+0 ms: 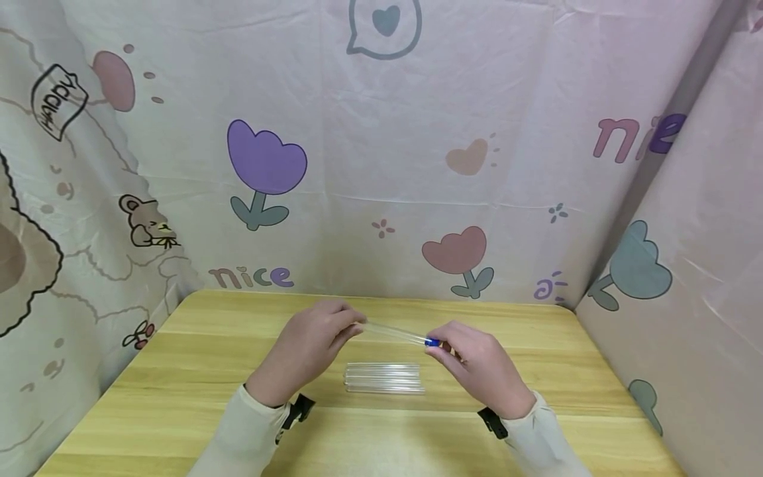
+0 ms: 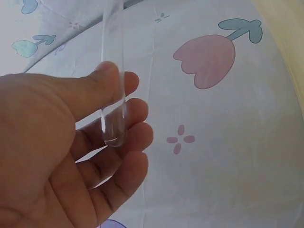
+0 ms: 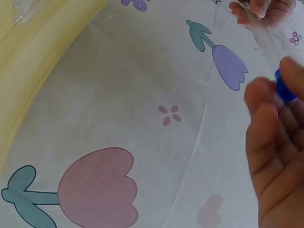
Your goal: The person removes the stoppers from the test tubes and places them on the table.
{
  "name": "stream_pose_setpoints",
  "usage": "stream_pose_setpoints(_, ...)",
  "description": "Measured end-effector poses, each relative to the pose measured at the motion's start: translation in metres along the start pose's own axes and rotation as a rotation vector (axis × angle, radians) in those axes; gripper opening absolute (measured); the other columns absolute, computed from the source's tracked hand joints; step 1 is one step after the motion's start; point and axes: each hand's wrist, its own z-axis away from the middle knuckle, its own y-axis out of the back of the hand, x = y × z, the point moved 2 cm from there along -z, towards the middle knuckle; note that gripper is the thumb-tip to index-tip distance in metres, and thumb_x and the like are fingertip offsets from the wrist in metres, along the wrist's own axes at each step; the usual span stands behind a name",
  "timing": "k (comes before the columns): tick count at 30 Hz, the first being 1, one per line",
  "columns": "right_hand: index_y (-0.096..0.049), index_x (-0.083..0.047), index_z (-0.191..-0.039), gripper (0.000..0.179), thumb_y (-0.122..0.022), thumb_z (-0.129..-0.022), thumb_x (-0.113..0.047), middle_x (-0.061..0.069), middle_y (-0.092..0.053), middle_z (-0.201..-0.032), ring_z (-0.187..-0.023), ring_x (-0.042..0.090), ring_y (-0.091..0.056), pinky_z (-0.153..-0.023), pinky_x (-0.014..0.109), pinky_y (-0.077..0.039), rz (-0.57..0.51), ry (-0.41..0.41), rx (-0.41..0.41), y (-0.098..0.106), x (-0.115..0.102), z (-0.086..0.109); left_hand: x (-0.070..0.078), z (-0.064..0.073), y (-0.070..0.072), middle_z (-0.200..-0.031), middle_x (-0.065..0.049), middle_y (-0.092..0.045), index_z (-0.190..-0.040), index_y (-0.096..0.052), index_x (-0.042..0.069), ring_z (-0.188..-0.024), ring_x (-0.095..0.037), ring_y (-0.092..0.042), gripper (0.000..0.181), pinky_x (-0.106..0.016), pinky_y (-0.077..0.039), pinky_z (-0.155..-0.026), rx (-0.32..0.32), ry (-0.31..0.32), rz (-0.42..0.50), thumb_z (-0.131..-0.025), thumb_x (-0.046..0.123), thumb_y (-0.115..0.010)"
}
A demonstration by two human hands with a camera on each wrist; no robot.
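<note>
A clear test tube (image 1: pixel 393 332) is held up between both hands over the table. My left hand (image 1: pixel 322 334) pinches it near its rounded closed end, thumb on one side and fingers behind, as the left wrist view shows. At the other end sits a blue cap (image 1: pixel 432 342), which my right hand (image 1: pixel 477 361) grips between thumb and fingers. In the right wrist view the blue cap (image 3: pixel 285 86) is partly hidden by the thumb. Below the hands, several more clear tubes (image 1: pixel 384 378) lie side by side on the tabletop.
The wooden table (image 1: pixel 369 437) has a light yellow grain. A pale printed curtain (image 1: pixel 369 132) with flowers and hearts hangs behind it and along both sides. Dark straps with small black devices (image 1: pixel 493 423) sit on the wrists.
</note>
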Motion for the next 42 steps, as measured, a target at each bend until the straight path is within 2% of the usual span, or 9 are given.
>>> stream_pose_setpoints(3, -0.070, -0.010, -0.100, 0.020, -0.064, -0.104, -0.028, -0.008, -0.067, -0.090, -0.072, 0.001, -0.056, -0.062, 0.012, -0.048, -0.021, 0.030, -0.013, 0.0000, -0.0008, -0.0002, -0.0004, -0.0005, 0.0003, -0.096, 0.007, -0.068, -0.104, -0.078, 0.017, -0.084, -0.010, -0.063, 0.010, -0.027, -0.057, -0.074, 0.013, 0.000, 0.005, -0.097, 0.021, -0.074)
stream_pose_setpoints(9, -0.071, -0.011, -0.099, 0.010, -0.071, -0.100, -0.021, -0.008, -0.069, -0.090, -0.072, 0.002, -0.057, -0.065, 0.013, -0.051, -0.018, 0.053, -0.026, 0.0002, -0.0015, -0.0003, -0.0008, -0.0015, 0.0006, -0.096, 0.007, -0.067, -0.105, -0.078, 0.016, -0.086, -0.011, -0.061, 0.011, -0.027, -0.056, -0.074, 0.017, 0.004, 0.016, -0.098, 0.022, -0.072)
stream_pose_setpoints(13, -0.071, -0.012, -0.100, 0.007, -0.072, -0.099, -0.019, -0.008, -0.070, -0.090, -0.071, 0.001, -0.056, -0.065, 0.012, -0.050, -0.025, 0.062, -0.031, 0.0004, -0.0021, -0.0001, -0.0010, -0.0017, 0.0009, -0.095, 0.007, -0.066, -0.105, -0.078, 0.016, -0.084, -0.010, -0.060, 0.010, -0.026, -0.055, -0.073, 0.020, -0.002, 0.018, -0.097, 0.022, -0.073)
stream_pose_setpoints(20, -0.071, -0.011, -0.104, 0.015, -0.063, -0.105, -0.024, -0.009, -0.069, -0.091, -0.070, 0.000, -0.054, -0.063, 0.010, -0.046, -0.057, 0.080, -0.041, 0.0025, -0.0037, -0.0005, -0.0014, -0.0026, 0.0021, -0.099, 0.006, -0.067, -0.105, -0.077, 0.016, -0.088, -0.011, -0.063, 0.012, -0.027, -0.057, -0.075, 0.018, -0.002, 0.045, -0.097, 0.022, -0.072)
stream_pose_setpoints(24, -0.072, -0.012, -0.104, 0.018, -0.063, -0.105, -0.027, -0.009, -0.070, -0.092, -0.072, 0.001, -0.059, -0.061, 0.011, -0.047, -0.063, 0.094, -0.024, 0.0041, -0.0045, -0.0017, -0.0015, -0.0033, 0.0035, -0.101, 0.006, -0.068, -0.107, -0.077, 0.016, -0.087, -0.010, -0.064, 0.012, -0.027, -0.057, -0.074, 0.004, 0.006, 0.058, -0.097, 0.021, -0.072)
stream_pose_setpoints(30, -0.074, -0.010, -0.107, 0.022, -0.065, -0.104, -0.030, -0.006, -0.073, -0.096, -0.080, 0.006, -0.067, -0.065, 0.015, -0.052, -0.026, 0.014, 0.027, 0.0046, -0.0040, -0.0028, -0.0052, -0.0028, 0.0041, -0.101, 0.008, -0.068, -0.110, -0.076, 0.019, -0.085, -0.007, -0.064, 0.013, -0.026, -0.057, -0.073, -0.028, 0.042, 0.058, -0.097, 0.022, -0.073)
stream_pose_setpoints(35, -0.075, -0.011, -0.110, 0.018, -0.072, -0.099, -0.025, -0.005, -0.073, -0.096, -0.082, 0.009, -0.068, -0.062, 0.016, -0.050, 0.030, -0.053, 0.046, 0.0045, -0.0037, -0.0025, -0.0058, -0.0013, 0.0039, -0.100, 0.008, -0.069, -0.110, -0.076, 0.020, -0.084, -0.008, -0.063, 0.014, -0.026, -0.056, -0.072, -0.036, 0.063, 0.058, -0.096, 0.021, -0.075)
stream_pose_setpoints(42, -0.074, -0.013, -0.107, 0.013, -0.074, -0.098, -0.022, -0.006, -0.071, -0.093, -0.081, 0.006, -0.065, -0.064, 0.026, -0.057, 0.057, -0.076, 0.059, 0.0042, -0.0032, -0.0019, -0.0037, 0.0005, 0.0032, -0.098, 0.010, -0.069, -0.110, -0.077, 0.020, -0.077, -0.005, -0.059, 0.015, -0.023, -0.053, -0.067, -0.044, 0.061, 0.068, -0.095, 0.020, -0.077)
